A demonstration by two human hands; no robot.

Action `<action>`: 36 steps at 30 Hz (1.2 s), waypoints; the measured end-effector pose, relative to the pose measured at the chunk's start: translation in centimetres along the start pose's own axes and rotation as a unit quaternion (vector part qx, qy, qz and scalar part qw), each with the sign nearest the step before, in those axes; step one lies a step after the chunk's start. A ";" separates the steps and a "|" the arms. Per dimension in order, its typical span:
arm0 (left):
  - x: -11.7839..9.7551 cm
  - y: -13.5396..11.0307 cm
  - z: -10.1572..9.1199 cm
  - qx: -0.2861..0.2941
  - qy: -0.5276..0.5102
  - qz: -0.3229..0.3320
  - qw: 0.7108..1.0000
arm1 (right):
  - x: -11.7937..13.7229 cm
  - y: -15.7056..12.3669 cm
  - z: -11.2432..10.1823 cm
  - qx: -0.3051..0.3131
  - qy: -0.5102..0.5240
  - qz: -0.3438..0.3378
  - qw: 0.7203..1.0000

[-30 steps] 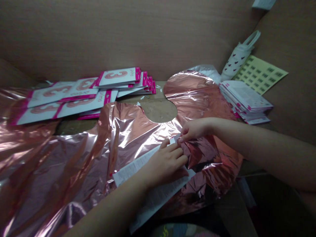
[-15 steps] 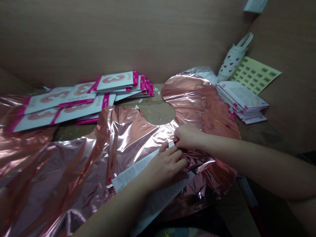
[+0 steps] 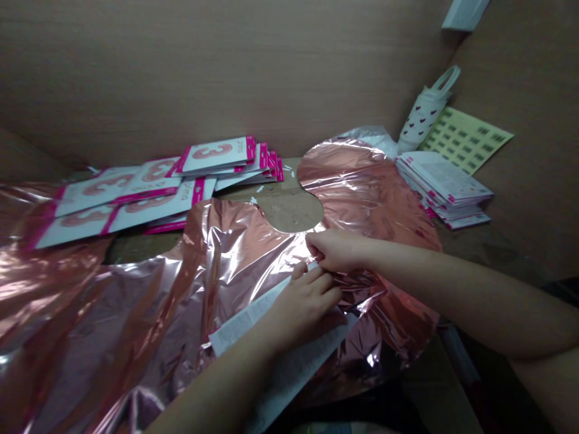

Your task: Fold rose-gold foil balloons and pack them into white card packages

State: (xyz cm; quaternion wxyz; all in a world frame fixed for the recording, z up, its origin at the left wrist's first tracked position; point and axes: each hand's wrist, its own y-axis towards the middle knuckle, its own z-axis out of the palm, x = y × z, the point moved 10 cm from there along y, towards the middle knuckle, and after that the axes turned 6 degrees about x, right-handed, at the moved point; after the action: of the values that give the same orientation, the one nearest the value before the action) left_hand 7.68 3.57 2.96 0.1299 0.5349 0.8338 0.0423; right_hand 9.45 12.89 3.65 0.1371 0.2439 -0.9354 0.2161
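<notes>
A large rose-gold foil balloon [image 3: 235,253] lies flat and crinkled across the table. A white printed card [image 3: 253,316] rests on it. My left hand [image 3: 305,304] presses flat on the card, fingers stretched toward the folded foil. My right hand [image 3: 332,250] pinches a folded edge of the foil just above the card's top corner, fingers closed on it. The two hands almost touch.
Several pink-and-white cards printed with a "3" [image 3: 149,193] are spread at the back left. A stack of white cards [image 3: 446,187] sits at the right, beside a yellow label sheet [image 3: 465,138] and a small heart-print bag [image 3: 425,114]. Brown panels [image 3: 226,72] wall in the table.
My right hand has slid left along the foil, drawing the fold over toward the card's top corner. My left hand has stayed on the card.
</notes>
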 end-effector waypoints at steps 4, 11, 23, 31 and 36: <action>1.5 -0.3 -0.8 -0.034 0.009 -0.058 0.998 | -2.8 -1.4 -2.5 -0.105 0.125 0.006 0.987; 6.2 -3.7 -7.3 -0.265 -0.069 -0.263 0.925 | -3.7 -2.3 -2.2 0.005 0.513 -0.083 0.854; 2.2 -6.7 3.6 -0.125 -0.771 -0.361 0.509 | 1.9 -1.4 -1.1 0.182 0.082 -0.052 0.978; 1.3 -7.4 4.4 -0.101 -0.786 -0.339 0.507 | 4.0 -2.1 3.6 0.229 0.131 -0.038 0.964; 1.0 -7.1 4.3 -0.099 -0.781 -0.319 0.527 | 4.3 -1.9 6.2 0.273 0.166 -0.021 0.947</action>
State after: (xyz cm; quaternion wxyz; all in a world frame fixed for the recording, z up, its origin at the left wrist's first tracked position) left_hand 2.15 1.12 -2.82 0.7864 0.0361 0.5045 -0.3547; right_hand 5.89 6.72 0.44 0.2232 0.2527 -0.7995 0.4972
